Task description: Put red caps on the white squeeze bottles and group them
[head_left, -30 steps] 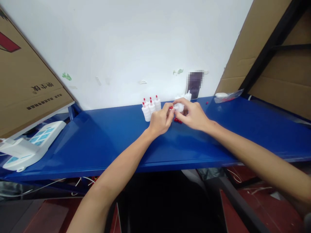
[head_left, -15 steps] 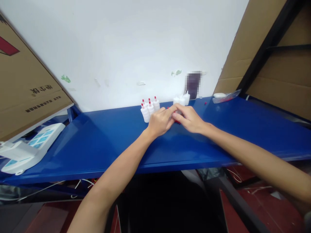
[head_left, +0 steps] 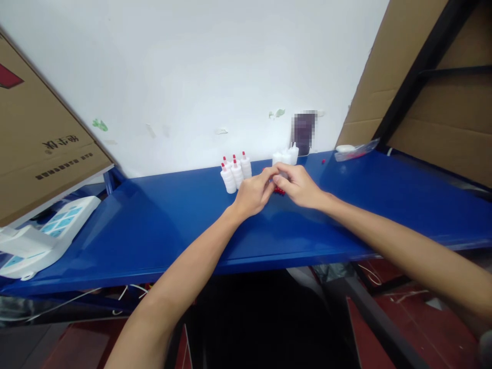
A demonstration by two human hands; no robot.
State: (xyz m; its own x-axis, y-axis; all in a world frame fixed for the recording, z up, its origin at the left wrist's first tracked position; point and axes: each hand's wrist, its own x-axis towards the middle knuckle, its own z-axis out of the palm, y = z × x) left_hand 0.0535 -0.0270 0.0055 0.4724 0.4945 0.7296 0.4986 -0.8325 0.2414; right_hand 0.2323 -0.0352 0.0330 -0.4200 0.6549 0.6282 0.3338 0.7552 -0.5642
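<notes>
My left hand [head_left: 252, 196] and my right hand [head_left: 300, 186] meet over the blue table, fingers bent and pressed together. Whatever they hold between them is hidden by the fingers. Small red caps [head_left: 279, 190] lie in a pile just beneath and behind the hands. To the left, close behind my left hand, several white squeeze bottles [head_left: 229, 180] with red-tipped nozzles stand upright in a group. Behind my right hand are several white bottles [head_left: 293, 154]; the one whose nozzle shows has no red tip.
The blue table [head_left: 165, 220] runs against a white wall. A white power strip [head_left: 61, 230] lies at the left edge beside a cardboard box [head_left: 42, 133]. On the right are a clear plastic bag [head_left: 357, 152] and a lone red cap [head_left: 323, 161]. A dark phone-like object [head_left: 303, 136] leans on the wall.
The view has shifted slightly. Both hands stay together in nearly the same place, and a little more of the red cap pile shows beneath them.
</notes>
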